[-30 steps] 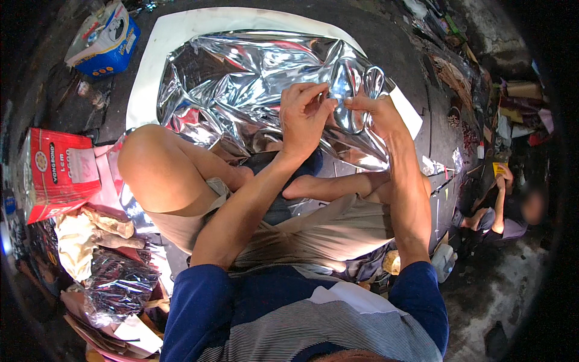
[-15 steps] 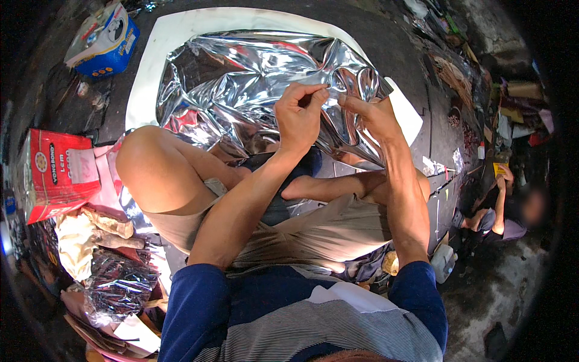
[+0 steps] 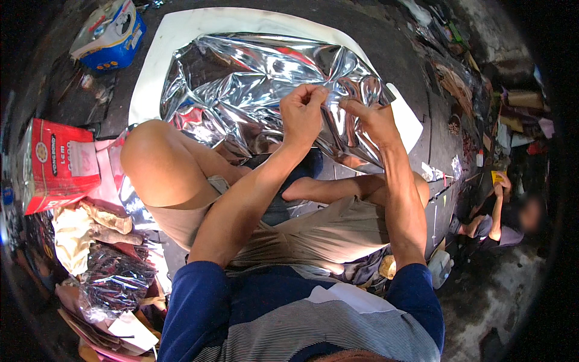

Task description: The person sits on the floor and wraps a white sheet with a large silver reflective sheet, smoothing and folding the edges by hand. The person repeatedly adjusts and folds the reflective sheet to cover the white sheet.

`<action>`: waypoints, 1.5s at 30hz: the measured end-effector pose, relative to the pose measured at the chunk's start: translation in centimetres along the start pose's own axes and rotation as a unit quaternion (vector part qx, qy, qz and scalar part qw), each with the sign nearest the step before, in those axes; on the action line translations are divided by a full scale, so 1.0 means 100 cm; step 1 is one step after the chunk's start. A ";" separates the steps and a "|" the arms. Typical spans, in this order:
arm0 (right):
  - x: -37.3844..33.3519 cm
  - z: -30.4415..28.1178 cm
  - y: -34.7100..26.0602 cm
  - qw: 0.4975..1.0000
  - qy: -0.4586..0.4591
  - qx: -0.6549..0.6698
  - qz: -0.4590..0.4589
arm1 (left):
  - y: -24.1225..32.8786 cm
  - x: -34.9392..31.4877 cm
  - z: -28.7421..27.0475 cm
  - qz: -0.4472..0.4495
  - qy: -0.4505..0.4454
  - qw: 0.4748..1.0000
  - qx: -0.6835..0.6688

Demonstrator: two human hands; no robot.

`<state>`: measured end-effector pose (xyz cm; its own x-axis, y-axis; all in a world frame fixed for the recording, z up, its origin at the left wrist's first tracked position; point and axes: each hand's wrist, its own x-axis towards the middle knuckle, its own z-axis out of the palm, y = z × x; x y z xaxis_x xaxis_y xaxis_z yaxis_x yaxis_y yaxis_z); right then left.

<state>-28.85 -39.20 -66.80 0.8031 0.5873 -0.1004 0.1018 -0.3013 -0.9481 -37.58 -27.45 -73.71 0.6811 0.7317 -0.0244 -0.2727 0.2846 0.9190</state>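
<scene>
A shiny, crumpled silver foil sheet (image 3: 241, 90) lies in front of me on a white board (image 3: 151, 78) with a curved edge. My left hand (image 3: 303, 117) is closed in a pinch over the foil's right half, thumb against fingertips; what the tips hold is too small to make out. Just to its right, my right hand (image 3: 377, 123) grips the foil near its right end, thumb on top and pointing left, the other fingers mostly hidden. Creases in the foil run together just beyond my left fingertips.
On my left stand a red box (image 3: 60, 166) and a blue-and-white box (image 3: 114, 39). A clear plastic bundle (image 3: 114, 280) lies among scraps at lower left. At far right another person (image 3: 497, 211) holds something yellow. A whitish jug (image 3: 440, 265) stands by my right elbow.
My left fingertips have curled in slightly and shifted a little. The right hand keeps nearly the same place on the foil. The whole view has tilted slightly.
</scene>
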 end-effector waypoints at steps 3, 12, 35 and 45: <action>0.002 -0.002 0.003 0.999 -0.018 -0.013 -0.028 | -0.005 0.004 0.002 -0.001 0.023 1.000 0.012; 0.006 -0.009 0.006 0.998 -0.034 0.049 -0.016 | -0.007 0.012 0.004 -0.023 0.043 0.991 -0.121; -0.004 -0.001 -0.012 0.997 -0.020 0.077 -0.008 | 0.013 0.001 -0.007 0.337 -0.005 0.901 0.273; 0.003 -0.005 -0.007 0.993 -0.005 0.113 0.039 | 0.023 0.031 -0.022 0.527 -0.085 0.739 0.411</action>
<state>-28.40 -39.17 -66.02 0.7978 0.5761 -0.1779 -0.0953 -0.1708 -0.9807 -37.64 -23.15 -72.52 0.4799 0.1705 0.8606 -0.2562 -0.9109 0.3234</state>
